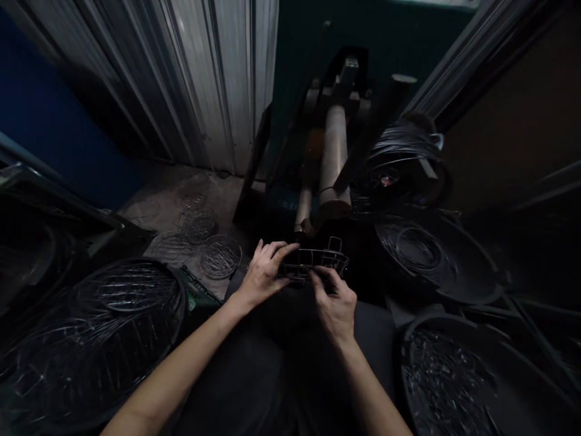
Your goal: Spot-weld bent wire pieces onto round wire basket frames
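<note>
You've got the basket [311, 257] long axis left-right, left hand [267, 270] gripping its left end, right hand [334, 297] pinching its near side, left nearer the machine tip [300, 226].

The left forearm [181, 360] and right forearm [370, 384] are bare, slender and smooth, broadening toward the near edge; the left hand [264, 270] and right hand [336, 306] are bare too; the right hand's fingers [319, 288] look smudged at the tips. Dark, nearly black clothing [240, 369] covers the lap; its finer details sink into shadow.
</note>
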`<state>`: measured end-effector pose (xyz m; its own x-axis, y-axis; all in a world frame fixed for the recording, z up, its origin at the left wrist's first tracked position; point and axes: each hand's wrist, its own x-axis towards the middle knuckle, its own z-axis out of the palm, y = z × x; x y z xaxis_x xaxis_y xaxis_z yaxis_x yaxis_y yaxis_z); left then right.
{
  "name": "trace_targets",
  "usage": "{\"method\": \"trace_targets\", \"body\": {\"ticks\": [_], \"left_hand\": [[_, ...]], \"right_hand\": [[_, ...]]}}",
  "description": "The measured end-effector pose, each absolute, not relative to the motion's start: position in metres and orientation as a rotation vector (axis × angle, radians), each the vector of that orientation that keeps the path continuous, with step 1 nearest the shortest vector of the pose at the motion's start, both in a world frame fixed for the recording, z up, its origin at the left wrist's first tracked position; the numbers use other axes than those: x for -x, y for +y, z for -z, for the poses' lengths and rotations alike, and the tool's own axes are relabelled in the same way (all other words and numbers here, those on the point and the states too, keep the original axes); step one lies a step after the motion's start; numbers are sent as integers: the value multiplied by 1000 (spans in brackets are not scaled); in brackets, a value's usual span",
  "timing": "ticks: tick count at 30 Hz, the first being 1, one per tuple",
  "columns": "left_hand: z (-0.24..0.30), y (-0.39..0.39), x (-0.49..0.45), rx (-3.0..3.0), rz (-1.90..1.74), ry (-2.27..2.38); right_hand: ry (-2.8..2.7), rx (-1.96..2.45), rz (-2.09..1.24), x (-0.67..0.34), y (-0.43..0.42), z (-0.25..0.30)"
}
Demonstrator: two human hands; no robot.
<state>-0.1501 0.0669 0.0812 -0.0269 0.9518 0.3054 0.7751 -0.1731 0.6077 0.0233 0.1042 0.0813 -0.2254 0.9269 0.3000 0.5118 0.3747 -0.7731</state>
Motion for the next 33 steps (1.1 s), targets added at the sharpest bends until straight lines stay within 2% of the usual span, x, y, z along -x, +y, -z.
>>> {"method": "trace_targets", "body": {"ticks": [16,33], "left_hand": [[-74,86,157,-2050,-1123,1818],[-72,97,161,-2145,-1105,1893]], "right_hand": [[-1866,1148,-529,-12,124,-74],[-1868,1115,-529,-10,137,-64]]}}
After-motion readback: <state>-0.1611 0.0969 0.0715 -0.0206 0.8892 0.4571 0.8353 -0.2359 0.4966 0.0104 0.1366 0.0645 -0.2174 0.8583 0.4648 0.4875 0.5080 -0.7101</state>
